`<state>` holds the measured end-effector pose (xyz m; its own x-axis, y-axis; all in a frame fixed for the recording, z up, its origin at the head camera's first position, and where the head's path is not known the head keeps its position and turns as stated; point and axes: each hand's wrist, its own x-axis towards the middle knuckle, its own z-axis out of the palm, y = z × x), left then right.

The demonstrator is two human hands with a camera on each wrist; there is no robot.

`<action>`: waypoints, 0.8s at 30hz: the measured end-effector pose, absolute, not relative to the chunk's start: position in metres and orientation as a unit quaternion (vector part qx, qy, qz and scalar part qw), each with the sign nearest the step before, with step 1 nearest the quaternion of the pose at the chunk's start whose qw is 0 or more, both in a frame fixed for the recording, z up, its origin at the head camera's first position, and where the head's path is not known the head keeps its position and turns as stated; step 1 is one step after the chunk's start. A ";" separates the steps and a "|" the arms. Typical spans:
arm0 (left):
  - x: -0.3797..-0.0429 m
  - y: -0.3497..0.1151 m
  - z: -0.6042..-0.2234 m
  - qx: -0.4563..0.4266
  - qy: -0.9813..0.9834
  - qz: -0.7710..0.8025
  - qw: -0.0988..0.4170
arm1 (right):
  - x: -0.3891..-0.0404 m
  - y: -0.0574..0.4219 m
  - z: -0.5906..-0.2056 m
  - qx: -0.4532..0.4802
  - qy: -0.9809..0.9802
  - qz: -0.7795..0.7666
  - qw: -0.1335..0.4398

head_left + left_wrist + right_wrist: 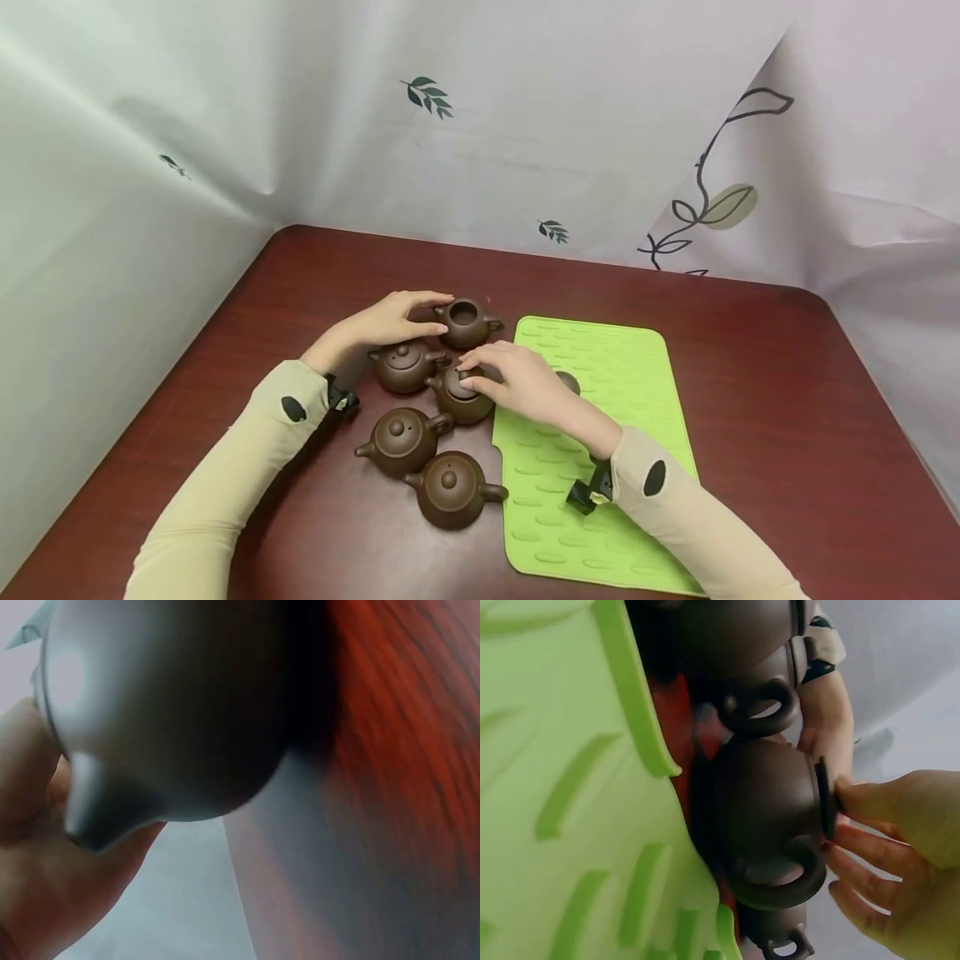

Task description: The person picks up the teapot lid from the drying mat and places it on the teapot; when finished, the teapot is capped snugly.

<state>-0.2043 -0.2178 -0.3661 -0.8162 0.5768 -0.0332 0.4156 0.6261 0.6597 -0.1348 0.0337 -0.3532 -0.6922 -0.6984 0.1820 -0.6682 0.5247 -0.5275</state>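
My right hand (528, 385) pinches the knob of a brown teapot lid (826, 799) between thumb and fingers. The lid sits at the mouth of its teapot (462, 408), tilted, one edge standing off the rim in the right wrist view. My left hand (393, 319) reaches to a lidless teapot (469, 333) at the back, thumb and forefinger stretched out on either side of its spout. Beneath that hand stands a lidded teapot (402, 371). A teapot body with its spout (97, 817) fills much of the left wrist view, hiding the left fingertips.
Two more lidded teapots, one (402, 442) and another (450, 490), stand nearer the front. A ridged green mat (600, 342) lies to the right, with a round brown piece (570, 382) on it, partly behind my right hand. Pale curtains (525, 150) hang round the dark red table (757, 400).
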 end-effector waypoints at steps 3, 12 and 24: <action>-0.208 -0.217 -0.372 0.293 0.893 0.318 0.124 | -0.138 0.037 -0.350 -0.388 0.851 -0.353 0.042; -0.219 -0.218 -0.371 0.310 0.897 0.297 0.103 | -0.184 0.044 -0.337 -0.316 0.850 -0.414 0.086; -0.217 -0.219 -0.366 0.301 0.903 0.275 0.133 | -0.214 0.015 -0.353 -0.289 0.890 -0.350 0.039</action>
<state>-0.2166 -0.2186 -0.3664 -0.7834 0.6171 -0.0741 0.4710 0.6673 0.5770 -0.2144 0.0145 -0.3525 -0.8304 -0.5414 0.1321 -0.4864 0.5885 -0.6459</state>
